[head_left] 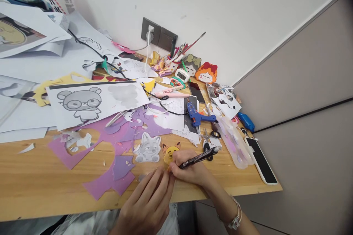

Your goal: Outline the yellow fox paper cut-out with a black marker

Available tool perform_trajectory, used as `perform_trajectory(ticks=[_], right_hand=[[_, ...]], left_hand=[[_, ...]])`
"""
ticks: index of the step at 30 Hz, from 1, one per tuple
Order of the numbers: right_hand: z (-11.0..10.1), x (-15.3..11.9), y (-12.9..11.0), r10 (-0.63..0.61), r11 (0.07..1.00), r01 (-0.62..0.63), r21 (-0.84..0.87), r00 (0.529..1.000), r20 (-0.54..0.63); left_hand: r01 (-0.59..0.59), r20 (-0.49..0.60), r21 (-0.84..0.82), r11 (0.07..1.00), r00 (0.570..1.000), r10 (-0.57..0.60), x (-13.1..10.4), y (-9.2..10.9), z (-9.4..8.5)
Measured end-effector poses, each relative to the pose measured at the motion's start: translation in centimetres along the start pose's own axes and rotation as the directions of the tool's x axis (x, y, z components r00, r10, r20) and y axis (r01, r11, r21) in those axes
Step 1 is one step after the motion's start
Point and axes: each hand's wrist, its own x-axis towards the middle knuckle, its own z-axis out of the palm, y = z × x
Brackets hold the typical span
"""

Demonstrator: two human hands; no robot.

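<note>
Near the table's [68,191] front edge, the right hand [190,169] grips 1 pen [197,158] over the yellow fox cutout [170,152], while the left hand [149,194] lies fingertips down beside it, seemingly to steady it, any hold hidden.

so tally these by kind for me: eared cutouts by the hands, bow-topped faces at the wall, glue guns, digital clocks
Eared cutouts: 2 (grey one, yellow one)
Bow-topped faces: 2 (grey-green face, orange-haired face)
Glue guns: 1 (blue glue gun)
Digital clocks: 1 (white clock)
Total: 6
</note>
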Motion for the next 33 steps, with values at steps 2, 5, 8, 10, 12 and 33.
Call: perform_trajectory(ticks=[2, 5, 8, 10, 12, 33], right_hand=[[0.03, 0.0, 0.03, -0.007, 1.0, 0.007, 0.004, 1.0, -0.01], [0.06, -0.08, 0.16, 0.005, 1.0, -0.005, -0.009, 1.0, -0.018], [0.09, -0.2, 0.31, 0.014, 1.0, -0.014, 0.007, 0.999, -0.039], [0.09, -0.26, 0.36, 0.015, 1.0, -0.015, 0.011, 0.999, -0.04], [0.06, -0.27, 0.35, 0.025, 1.0, -0.025, -0.017, 0.999, -0.028], [-0.11, -0.23, 0.28, -0.006, 1.0, 0.006, -0.004, 1.0, 0.014]], left_hand=[[-0.003, 0.004, -0.006, 1.0, 1.0, 0.003, -0.07, -0.03, 0.0], [-0.004, 0.002, -0.013, 1.0, 1.0, 0.004, -0.07, -0.04, -0.08], [0.008, -0.008, -0.013, 1.0, 1.0, -0.008, 0.05, 0.01, -0.18], [0.011, -0.007, -0.012, 1.0, 1.0, -0.011, 0.14, 0.04, -0.2], [0.008, -0.009, -0.009, 1.0, 1.0, -0.008, 0.18, 0.06, -0.18], [0.012, 0.02, -0.006, 1.0, 1.0, -0.011, -0.06, 0.12, -0.24]])
